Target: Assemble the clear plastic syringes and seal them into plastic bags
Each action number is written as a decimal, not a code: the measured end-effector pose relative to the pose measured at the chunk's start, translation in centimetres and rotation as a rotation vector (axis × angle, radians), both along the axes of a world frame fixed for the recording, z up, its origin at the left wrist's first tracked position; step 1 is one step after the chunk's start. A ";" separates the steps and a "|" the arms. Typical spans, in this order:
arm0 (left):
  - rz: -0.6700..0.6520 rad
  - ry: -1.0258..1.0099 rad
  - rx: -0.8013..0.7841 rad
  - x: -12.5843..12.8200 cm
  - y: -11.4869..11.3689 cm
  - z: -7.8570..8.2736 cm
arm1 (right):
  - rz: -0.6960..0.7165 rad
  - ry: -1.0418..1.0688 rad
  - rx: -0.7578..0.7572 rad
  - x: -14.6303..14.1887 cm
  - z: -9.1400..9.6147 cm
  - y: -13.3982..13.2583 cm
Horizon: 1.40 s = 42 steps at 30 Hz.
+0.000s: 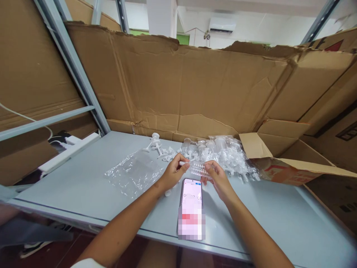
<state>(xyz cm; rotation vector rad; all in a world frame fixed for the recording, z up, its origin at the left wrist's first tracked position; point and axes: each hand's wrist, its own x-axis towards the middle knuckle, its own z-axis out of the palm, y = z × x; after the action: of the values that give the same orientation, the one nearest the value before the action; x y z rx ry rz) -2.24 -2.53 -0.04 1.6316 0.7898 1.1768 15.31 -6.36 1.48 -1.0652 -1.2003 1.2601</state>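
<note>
Above the phone, my right hand [219, 178] is closed on one end of a clear ribbed plastic cylinder [197, 168], which lies roughly level. My left hand [175, 173] pinches a slim white plastic piece [183, 163] at the cylinder's other end. Whether this piece is inside the cylinder or only against it, I cannot tell. Behind my hands lie small white plastic parts [168, 153] in a loose heap. White plungers [155, 140] with round discs sit at the back left of them. A clear plastic bag [136, 173] lies crumpled to the left.
A phone [192, 193] showing a timer lies below my hands. Bagged clear and white parts [223, 152] are piled at the back right, beside an open cardboard box [292, 169]. Cardboard [195, 85] walls the back of the grey table [92, 178]. A power strip [69, 154] runs along the left.
</note>
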 end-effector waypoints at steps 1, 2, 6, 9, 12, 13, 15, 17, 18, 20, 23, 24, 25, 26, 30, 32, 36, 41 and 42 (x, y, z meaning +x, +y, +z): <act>-0.018 -0.036 -0.039 0.2 0.1 0.0 | -0.056 -0.056 0.073 0.1 0.0 0.0; -0.038 -0.066 -0.079 0.3 0.2 -0.1 | -0.100 -0.117 0.147 0.2 0.1 0.0; -0.091 -0.137 -0.168 0.5 0.4 -0.1 | -0.097 -0.290 0.308 1.0 0.3 0.0; -0.095 -0.136 -0.098 0.3 0.2 -0.1 | 0.009 -0.229 0.214 1.3 0.4 0.0; -0.110 -0.094 -0.051 0.0 -0.1 -0.1 | 0.105 -0.106 0.097 1.1 0.2 0.1; -0.109 -0.079 -0.046 0.0 -0.1 -0.1 | 0.129 -0.070 0.067 1.0 0.1 0.1; -0.093 -0.053 -0.043 -0.1 0.0 -0.1 | 0.157 -0.015 0.011 0.7 -0.2 0.2; -0.073 -0.028 -0.049 -0.2 0.1 0.0 | 0.196 0.010 -0.054 0.5 -0.4 0.1; -0.062 -0.011 -0.054 -0.2 0.1 0.1 | 0.236 0.010 -0.092 0.5 -0.5 0.1; -0.055 0.052 -0.053 -0.1 0.1 0.4 | 0.354 -0.006 -0.168 0.6 -0.6 0.0; -0.085 0.236 0.018 0.0 0.2 1.1 | 0.559 -0.049 -0.233 0.9 -0.5 -0.2; -0.073 0.297 0.058 -0.1 0.4 1.4 | 0.609 -0.062 -0.234 1.0 -0.4 -0.3; -0.032 0.347 0.100 -0.4 0.7 1.7 | 0.641 -0.071 -0.226 1.1 -0.3 -0.3; 0.040 0.385 0.139 -0.8 1.3 2.1 | 0.658 -0.077 -0.213 1.3 -0.2 -0.4; 0.461 0.614 0.169 -4.0 5.5 3.2 | 0.603 -0.068 -0.136 1.7 0.5 -0.5; 0.618 0.862 0.007 -6.1 8.1 3.1 | 0.579 -0.066 -0.108 1.9 0.8 -0.5; 0.694 0.994 -0.186 -8.7 11.6 1.4 | 0.564 -0.088 -0.094 1.9 1.0 -0.5; 0.705 1.076 -0.244 -8.5 12.5 -0.9 | 0.478 -0.073 -0.085 2.0 0.4 -0.2; 0.712 1.085 -0.242 -8.4 12.5 -1.1 | 0.464 -0.063 -0.082 2.0 0.3 -0.1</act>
<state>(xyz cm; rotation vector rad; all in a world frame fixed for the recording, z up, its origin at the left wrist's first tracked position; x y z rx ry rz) -10.61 9.95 -1.18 1.7732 2.2326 0.4756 17.32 -6.50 1.79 -0.9176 -1.5108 1.6506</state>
